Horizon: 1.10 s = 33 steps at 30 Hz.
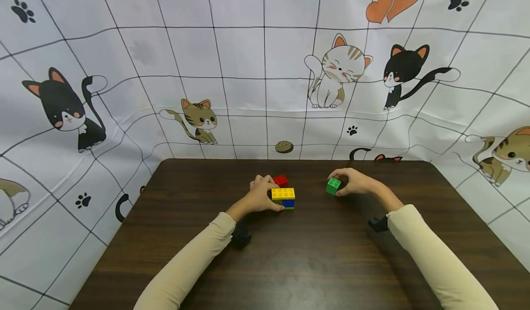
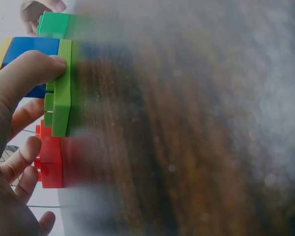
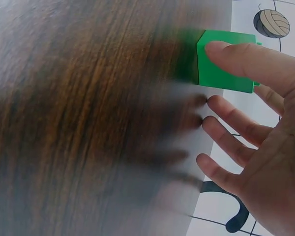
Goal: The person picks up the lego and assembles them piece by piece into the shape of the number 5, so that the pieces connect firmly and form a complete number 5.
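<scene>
My left hand (image 1: 262, 197) grips a small stack of toy bricks between thumb and fingers. The stack has a yellow brick (image 1: 283, 192) on top, a blue brick (image 2: 33, 48) below it and a flat light-green brick (image 2: 62, 93) at the bottom, partly studded. Just behind the stack, near the left fingers, lies a red brick (image 1: 280, 180) on the table. To the right, my right hand (image 1: 355, 182) pinches a green brick (image 1: 333, 186) between thumb and index finger, while its other fingers spread apart in the right wrist view. The far sides of both held pieces are hidden.
The dark wooden table (image 1: 323, 259) has its far edge just beyond the hands. A white cat-print sheet (image 1: 240, 52) hangs behind it and at both sides. Dark wrist devices (image 1: 241, 235) sit beneath the forearms.
</scene>
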Each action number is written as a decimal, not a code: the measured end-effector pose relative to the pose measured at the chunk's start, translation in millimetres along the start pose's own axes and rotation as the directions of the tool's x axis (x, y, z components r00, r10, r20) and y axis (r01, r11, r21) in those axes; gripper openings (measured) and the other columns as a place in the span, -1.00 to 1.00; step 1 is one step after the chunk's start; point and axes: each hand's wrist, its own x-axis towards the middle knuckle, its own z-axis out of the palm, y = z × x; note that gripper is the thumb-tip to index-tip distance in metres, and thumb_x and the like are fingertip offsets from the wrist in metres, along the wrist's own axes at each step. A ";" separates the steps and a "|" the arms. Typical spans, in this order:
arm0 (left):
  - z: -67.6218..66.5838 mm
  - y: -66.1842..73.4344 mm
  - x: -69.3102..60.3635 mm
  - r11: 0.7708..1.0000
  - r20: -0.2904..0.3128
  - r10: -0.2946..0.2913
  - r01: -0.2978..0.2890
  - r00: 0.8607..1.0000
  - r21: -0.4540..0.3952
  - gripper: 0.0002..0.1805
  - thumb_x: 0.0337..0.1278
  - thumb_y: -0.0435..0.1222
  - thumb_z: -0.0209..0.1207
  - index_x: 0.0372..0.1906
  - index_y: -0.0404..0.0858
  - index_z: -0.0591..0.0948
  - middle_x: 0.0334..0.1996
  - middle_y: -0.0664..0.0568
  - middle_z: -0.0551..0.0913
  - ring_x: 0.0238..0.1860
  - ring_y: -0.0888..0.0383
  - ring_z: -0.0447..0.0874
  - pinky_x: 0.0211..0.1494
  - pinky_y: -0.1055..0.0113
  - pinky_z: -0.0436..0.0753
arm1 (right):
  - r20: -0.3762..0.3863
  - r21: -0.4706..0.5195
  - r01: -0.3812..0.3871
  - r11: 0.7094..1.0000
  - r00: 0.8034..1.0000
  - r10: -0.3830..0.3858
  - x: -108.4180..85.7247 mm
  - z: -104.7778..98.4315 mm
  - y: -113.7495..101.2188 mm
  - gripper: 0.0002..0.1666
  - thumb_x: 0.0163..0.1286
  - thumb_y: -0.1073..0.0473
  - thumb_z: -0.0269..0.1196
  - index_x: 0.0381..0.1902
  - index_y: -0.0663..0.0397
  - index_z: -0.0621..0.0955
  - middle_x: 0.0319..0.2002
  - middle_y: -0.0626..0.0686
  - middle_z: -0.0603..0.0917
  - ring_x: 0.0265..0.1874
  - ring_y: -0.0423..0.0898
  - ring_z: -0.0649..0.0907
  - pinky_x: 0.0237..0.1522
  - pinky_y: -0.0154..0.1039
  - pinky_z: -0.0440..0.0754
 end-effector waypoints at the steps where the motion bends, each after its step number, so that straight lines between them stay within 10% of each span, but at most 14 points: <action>1: 0.1 -0.2 -0.1 1.000 -0.003 -0.001 0.001 1.000 -0.004 -0.26 -0.09 0.00 0.55 0.22 -0.25 0.66 0.00 -0.01 0.50 0.07 -0.02 0.23 0.18 -0.04 0.16 | -0.005 0.001 -0.004 1.000 1.000 0.004 -0.1 0.2 -0.1 -0.38 0.20 0.29 0.48 0.20 0.31 0.55 0.02 0.28 0.64 0.03 0.17 0.64 0.03 0.05 0.62; 33: -0.2 0.9 -2.0 1.000 -0.013 -0.005 0.005 1.000 -0.005 -0.25 -0.11 0.01 0.56 0.21 -0.27 0.66 0.03 -0.03 0.51 0.09 -0.05 0.25 0.17 -0.04 0.19 | -0.139 -0.104 -0.070 0.992 0.989 0.055 -14.9 12.3 9.2 -0.48 0.17 0.11 0.51 0.01 0.30 0.65 0.11 0.32 0.58 0.10 0.26 0.58 0.15 0.22 0.55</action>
